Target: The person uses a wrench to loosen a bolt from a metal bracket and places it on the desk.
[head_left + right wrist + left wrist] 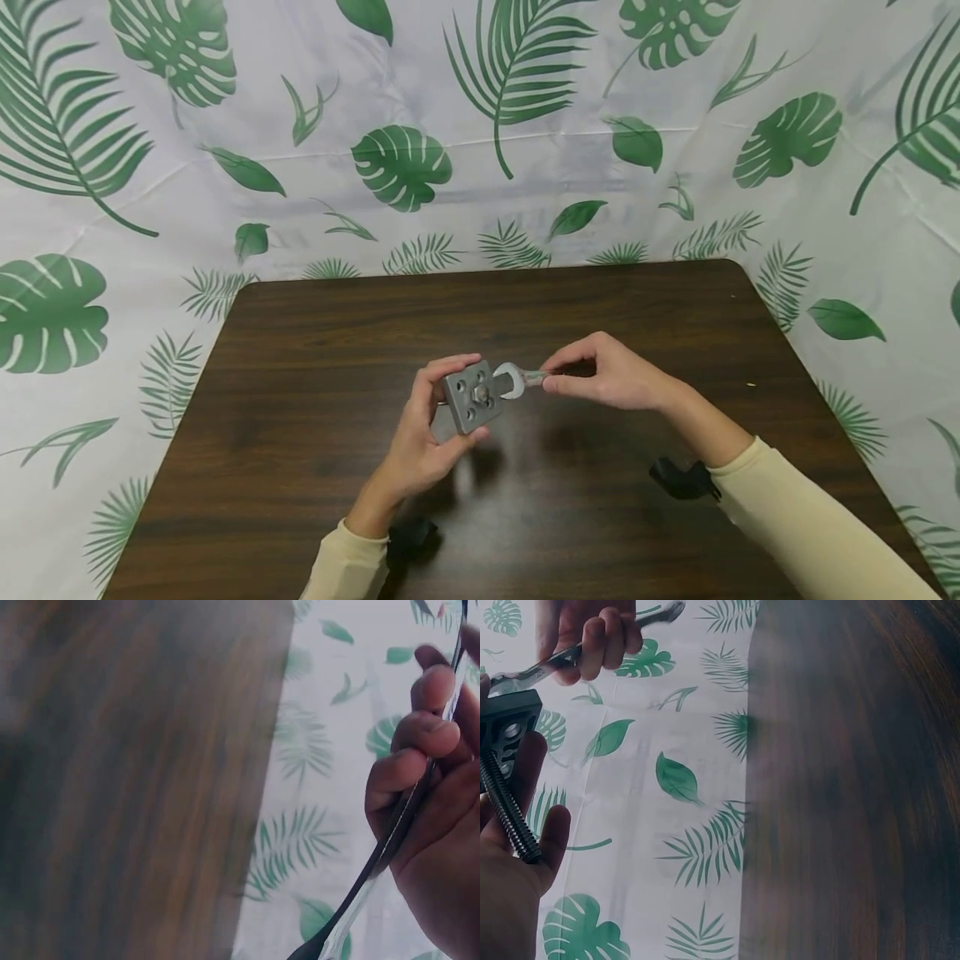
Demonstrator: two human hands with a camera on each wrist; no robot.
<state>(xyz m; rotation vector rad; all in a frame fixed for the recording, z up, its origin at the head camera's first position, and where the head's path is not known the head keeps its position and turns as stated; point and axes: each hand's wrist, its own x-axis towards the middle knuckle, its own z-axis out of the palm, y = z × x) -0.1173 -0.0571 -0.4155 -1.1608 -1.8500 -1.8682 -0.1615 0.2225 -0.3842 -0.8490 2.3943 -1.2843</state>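
My left hand (420, 446) grips a grey metal plate (455, 398) by its edges, fingers at the top and thumb below. Several holes dot the plate, and a hex bolt head or nut (481, 394) sits at its centre. A long threaded bolt (511, 814) sticks out behind, towards the left palm in the left wrist view. My right hand (622, 375) pinches a silver wrench (532, 378), and its fingers curl round the shank (405, 810) in the right wrist view. The wrench's open end lies right beside the plate, overlapping a short dark piece in the head view.
Beneath both hands is a dark wood-grain table (337, 333). A white cloth with green leaf prints (300, 208) hangs behind and around it. Black wrist-worn gear (682, 479) shows under the right sleeve (810, 517). A tiny yellow speck (751, 384) lies at the table's right.
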